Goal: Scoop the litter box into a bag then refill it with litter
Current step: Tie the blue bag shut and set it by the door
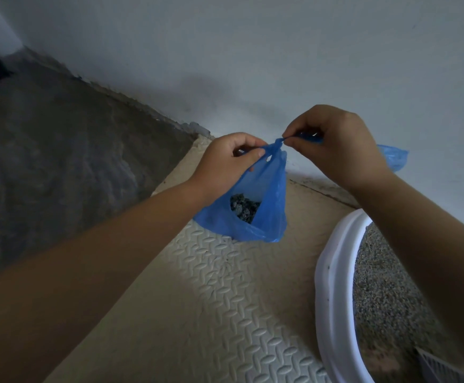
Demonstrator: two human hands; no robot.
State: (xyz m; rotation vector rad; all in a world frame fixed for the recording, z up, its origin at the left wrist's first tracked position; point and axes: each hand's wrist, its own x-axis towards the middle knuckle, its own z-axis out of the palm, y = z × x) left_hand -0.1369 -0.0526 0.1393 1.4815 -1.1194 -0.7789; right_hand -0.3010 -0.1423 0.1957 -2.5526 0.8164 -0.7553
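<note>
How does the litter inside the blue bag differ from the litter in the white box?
The litter in the blue bag is dark grey clumps; the litter in the white box is loose, pale, fine grain. The bag holds a small heap, held up by both hands; the box's litter lies spread flat. Both are granular.

No text, label, brand, number or sign can be read anywhere in view. The blue bag (266, 200) is plain, the white litter box (335, 286) rim at the near right is bare, and the foam mat (225, 299) carries only an embossed pattern.
</note>
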